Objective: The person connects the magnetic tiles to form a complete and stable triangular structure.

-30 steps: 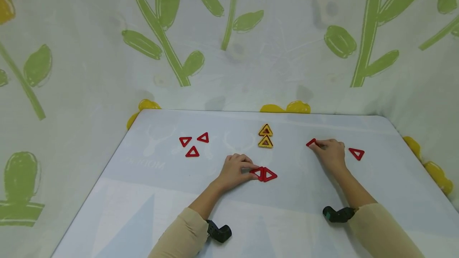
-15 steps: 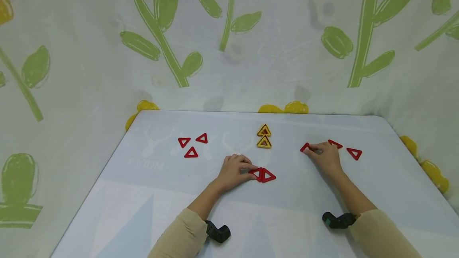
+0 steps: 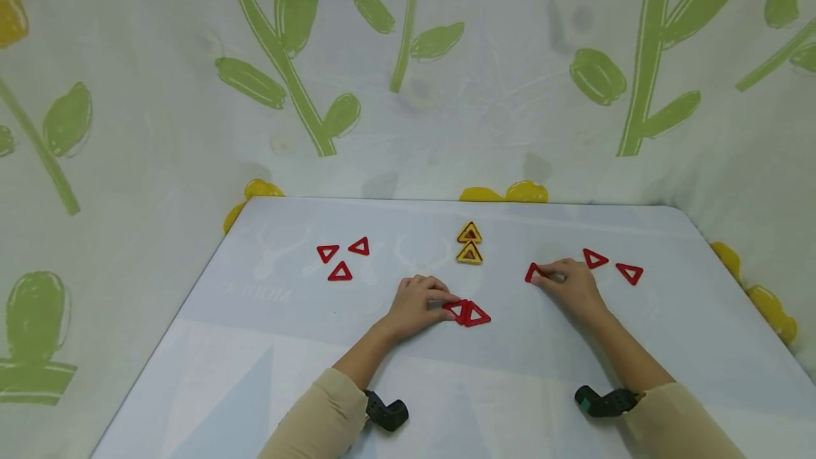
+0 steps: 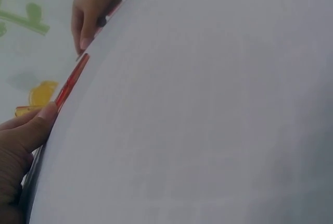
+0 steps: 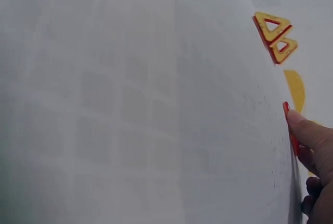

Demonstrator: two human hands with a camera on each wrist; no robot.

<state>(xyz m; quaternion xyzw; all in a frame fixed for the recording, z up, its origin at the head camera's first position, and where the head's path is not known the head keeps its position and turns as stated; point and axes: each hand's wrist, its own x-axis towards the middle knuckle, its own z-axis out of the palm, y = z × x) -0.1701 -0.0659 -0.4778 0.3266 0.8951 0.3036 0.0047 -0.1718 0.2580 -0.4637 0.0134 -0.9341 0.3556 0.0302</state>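
Note:
In the head view my left hand (image 3: pixel 417 304) pinches a red hollow triangle tile (image 3: pixel 463 313) on the table, its edge against a second red triangle tile (image 3: pixel 479 322). My right hand (image 3: pixel 574 290) holds another red triangle tile (image 3: pixel 529 274) between thumb and finger, to the right of that pair. The left wrist view shows the red tile (image 4: pixel 71 82) edge-on past the left thumb. In the right wrist view, the held tile (image 5: pixel 286 108) is partly covered by the right thumb. Two yellow triangle tiles (image 3: pixel 469 262), with red edges below, lie farther back, tip to base.
Three loose red triangles (image 3: pixel 341 278) lie on the back left of the white table (image 3: pixel 408 388). Two more red triangles (image 3: pixel 630 265) lie beyond the right hand. A patterned cloth (image 3: pixel 497 126) hangs behind the table's back edge. Black devices (image 3: pixel 387 413) are worn at both wrists.
My right hand has carried its red triangle left and toward me, uncovering a red triangle behind it. The left hand stays in place; the second tile beside it has tilted slightly.

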